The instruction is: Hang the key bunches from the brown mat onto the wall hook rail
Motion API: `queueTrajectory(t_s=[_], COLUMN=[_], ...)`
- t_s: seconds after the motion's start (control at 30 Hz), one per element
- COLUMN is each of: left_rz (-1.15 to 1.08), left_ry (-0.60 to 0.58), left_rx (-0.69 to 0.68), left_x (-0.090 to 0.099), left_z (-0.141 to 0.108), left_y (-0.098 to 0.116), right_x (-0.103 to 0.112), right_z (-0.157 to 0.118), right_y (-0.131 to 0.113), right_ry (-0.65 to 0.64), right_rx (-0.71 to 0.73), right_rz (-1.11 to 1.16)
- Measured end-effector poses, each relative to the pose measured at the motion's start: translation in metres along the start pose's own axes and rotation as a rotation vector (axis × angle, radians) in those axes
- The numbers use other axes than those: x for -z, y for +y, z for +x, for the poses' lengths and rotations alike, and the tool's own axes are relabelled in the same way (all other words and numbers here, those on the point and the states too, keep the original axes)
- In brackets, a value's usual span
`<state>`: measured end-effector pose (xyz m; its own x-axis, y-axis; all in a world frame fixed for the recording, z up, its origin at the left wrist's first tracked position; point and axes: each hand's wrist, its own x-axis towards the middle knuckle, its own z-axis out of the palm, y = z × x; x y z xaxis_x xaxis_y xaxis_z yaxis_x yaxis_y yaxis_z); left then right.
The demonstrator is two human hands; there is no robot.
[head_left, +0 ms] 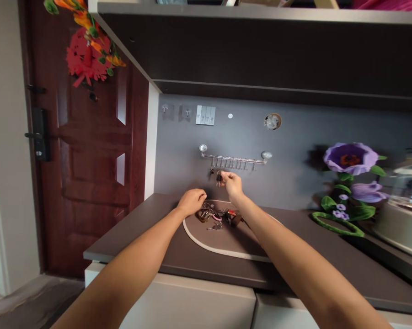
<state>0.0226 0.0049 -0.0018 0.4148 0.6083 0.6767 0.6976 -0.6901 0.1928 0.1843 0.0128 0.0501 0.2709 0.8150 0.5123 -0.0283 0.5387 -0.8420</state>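
Note:
My right hand [231, 183] pinches a small bunch of keys [218, 178] just under the left part of a metal hook rail [233, 158] on the wall. A small dark item [211, 171] hangs at the rail's leftmost hook, beside these keys. Lower and to the left, my left hand [191, 201] is held with curled fingers over the edge of a brown mat [222, 244] with a pale rim. What those fingers hold, if anything, is hidden. Close to it lie loose keys [215, 226], a pink ring [217, 218] and several other key bunches [233, 217].
A dark shelf [260, 55] overhangs the counter [171, 256]. Purple artificial flowers [350, 159] and a glass-topped appliance [403, 214] stand at the right. A switch panel [206, 115] and a round wall hole [272, 121] are above the rail. A red-brown door [96, 196] is at the left.

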Motion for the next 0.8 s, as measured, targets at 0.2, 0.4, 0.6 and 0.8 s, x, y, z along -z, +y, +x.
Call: queueTrajectory(t_s=[0.2,0.4,0.6,0.8], left_rz=[0.054,0.079,0.099,0.109], left_ry=[-0.043,-0.045,-0.043,-0.046], left_rx=[0.009,-0.006,-0.025,-0.021], left_x=[0.0,-0.002,-0.001,-0.001], left_z=[0.001,0.002,0.002,0.001], left_y=[0.003,0.001,0.001,0.001], right_x=[-0.018,-0.027,-0.031,-0.032], right_z=[0.029,0.044,0.052,0.054], right_y=[-0.013,-0.007,-0.002,0.0], right_ry=[0.152,0.227,0.272,0.294], right_rx=[-0.018,-0.133,-0.169,-0.226], right_rz=[0.03,0.069,0.078,0.095])
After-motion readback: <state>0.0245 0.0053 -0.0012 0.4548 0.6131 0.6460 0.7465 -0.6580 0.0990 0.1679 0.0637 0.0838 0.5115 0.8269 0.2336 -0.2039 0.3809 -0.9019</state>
